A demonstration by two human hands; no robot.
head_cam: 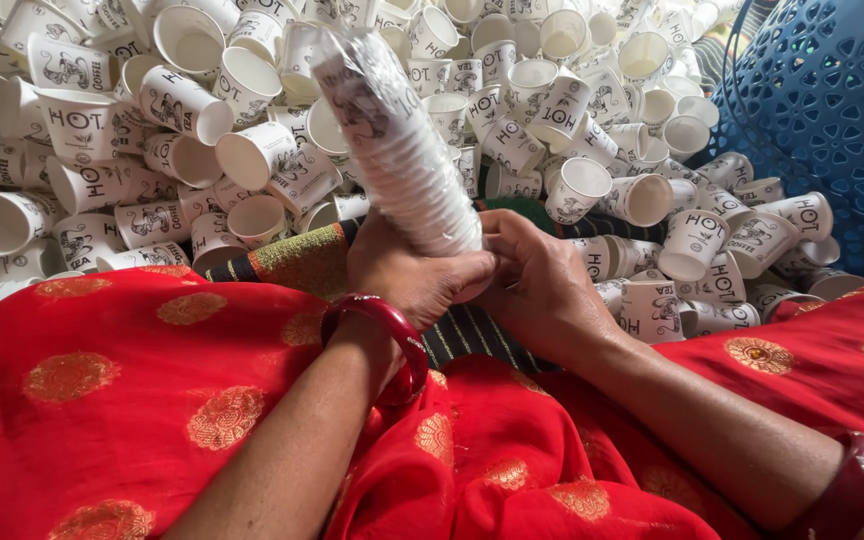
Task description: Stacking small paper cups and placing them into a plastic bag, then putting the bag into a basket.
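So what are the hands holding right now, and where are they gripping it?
Both the left hand and right hand grip the lower end of a plastic-wrapped stack of white paper cups, which tilts up and away.

both hands, left hand [402,275] and right hand [542,285], grip a wrapped cup stack [397,145] above loose paper cups [202,150].

A wrapped stack of cups [397,150] rises between the left hand [407,275] and right hand [542,285] above the lap, a heap of loose cups [152,130] spread behind it and a perforated basket [832,120] at far right.
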